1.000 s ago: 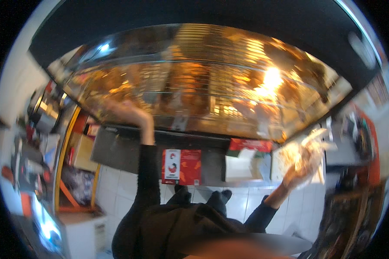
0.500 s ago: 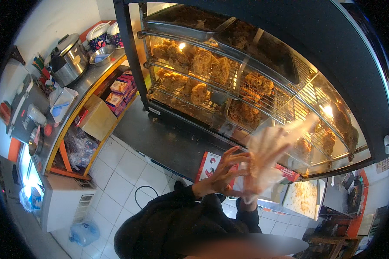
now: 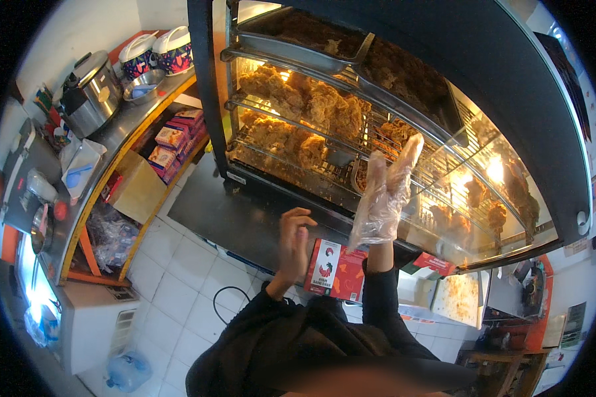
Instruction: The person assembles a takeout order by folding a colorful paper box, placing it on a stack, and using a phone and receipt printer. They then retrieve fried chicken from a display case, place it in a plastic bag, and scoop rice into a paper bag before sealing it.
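Note:
My right hand (image 3: pixel 384 202) wears a clear plastic glove and reaches up to the front of a lit display cabinet. Its fingers are spread and hold nothing, beside the racks of fried chicken (image 3: pixel 331 109). My left hand (image 3: pixel 294 245), bare and slightly blurred, is raised over the dark counter ledge (image 3: pixel 212 205) with loosely bent fingers and nothing in its grasp. Between and below the two hands sits a red and white carton (image 3: pixel 336 268). More pieces of fried chicken (image 3: pixel 496 215) stand behind the glass pane to the right.
Metal trays (image 3: pixel 298 53) rest on the cabinet's top shelf. At left, a steel counter carries a large pot (image 3: pixel 89 92), a metal bowl (image 3: pixel 146 86) and patterned containers (image 3: pixel 174 53). Small purple boxes (image 3: pixel 162 159) fill a shelf below. A water jug (image 3: pixel 127 370) lies on the tiled floor.
My hands have come apart; the left moved away to the left. My right hand, now with the glove drawn over it, has lifted toward the cabinet racks. The red carton shows more fully.

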Demonstrator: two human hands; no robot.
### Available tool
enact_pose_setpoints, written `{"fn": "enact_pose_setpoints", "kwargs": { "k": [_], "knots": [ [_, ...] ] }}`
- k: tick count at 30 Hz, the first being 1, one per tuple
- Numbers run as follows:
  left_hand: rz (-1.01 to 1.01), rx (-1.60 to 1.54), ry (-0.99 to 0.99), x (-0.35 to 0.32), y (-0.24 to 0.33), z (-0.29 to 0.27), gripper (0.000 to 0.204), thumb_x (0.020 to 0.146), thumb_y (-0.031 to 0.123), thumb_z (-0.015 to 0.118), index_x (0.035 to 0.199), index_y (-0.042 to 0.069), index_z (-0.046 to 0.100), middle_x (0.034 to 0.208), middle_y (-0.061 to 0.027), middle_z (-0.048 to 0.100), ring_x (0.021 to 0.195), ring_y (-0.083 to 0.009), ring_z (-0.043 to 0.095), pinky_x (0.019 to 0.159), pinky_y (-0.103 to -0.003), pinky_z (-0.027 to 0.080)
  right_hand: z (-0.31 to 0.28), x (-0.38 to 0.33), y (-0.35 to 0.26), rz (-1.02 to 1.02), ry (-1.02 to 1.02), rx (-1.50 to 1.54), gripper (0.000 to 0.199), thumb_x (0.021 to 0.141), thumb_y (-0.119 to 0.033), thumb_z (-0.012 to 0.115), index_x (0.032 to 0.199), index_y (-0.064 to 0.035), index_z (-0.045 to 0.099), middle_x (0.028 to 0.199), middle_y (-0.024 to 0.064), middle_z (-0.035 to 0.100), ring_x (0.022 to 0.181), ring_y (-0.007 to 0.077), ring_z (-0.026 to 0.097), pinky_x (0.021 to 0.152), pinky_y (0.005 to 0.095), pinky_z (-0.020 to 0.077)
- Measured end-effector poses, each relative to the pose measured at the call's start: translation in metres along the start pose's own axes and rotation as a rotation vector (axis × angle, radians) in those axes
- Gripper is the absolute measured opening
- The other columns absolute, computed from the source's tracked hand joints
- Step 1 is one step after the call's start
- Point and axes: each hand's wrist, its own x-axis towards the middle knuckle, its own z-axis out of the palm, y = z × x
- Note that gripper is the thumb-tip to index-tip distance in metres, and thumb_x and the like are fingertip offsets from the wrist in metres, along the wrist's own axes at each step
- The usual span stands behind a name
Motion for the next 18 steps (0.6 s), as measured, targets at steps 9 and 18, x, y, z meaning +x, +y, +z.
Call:
{"fn": "enact_pose_setpoints", "kwargs": {
  "k": [9,18],
  "knots": [
    [-0.098,0.652,0.303,0.017,-0.098,-0.139,0.027,0.102,0.025,0.044,0.108,0.004,0.059,0.123,-0.0175,0.052,0.118,-0.0334,0.047,0.102,-0.046,0.034,-0.066,0.070,0.032,-0.199,-0.269,-1.432,0.052,0.101,-0.019,0.048,0.147,0.0007,0.038,0.150,0.0216,0.040,0.144,0.0294,0.032,0.120,0.0449,0.0235],
    [-0.197,1.150,0.192,0.020,-0.147,-0.157,0.037,0.104,0.038,0.041,0.119,0.010,0.059,0.142,-0.0157,0.044,0.142,-0.0350,0.031,0.115,-0.050,0.021,-0.115,0.160,0.095,0.583,-0.715,-1.772,0.055,0.098,-0.026,0.050,0.145,-0.0002,0.040,0.143,0.0222,0.041,0.135,0.0315,0.037,0.112,0.0442,0.0309]
  ]
}}
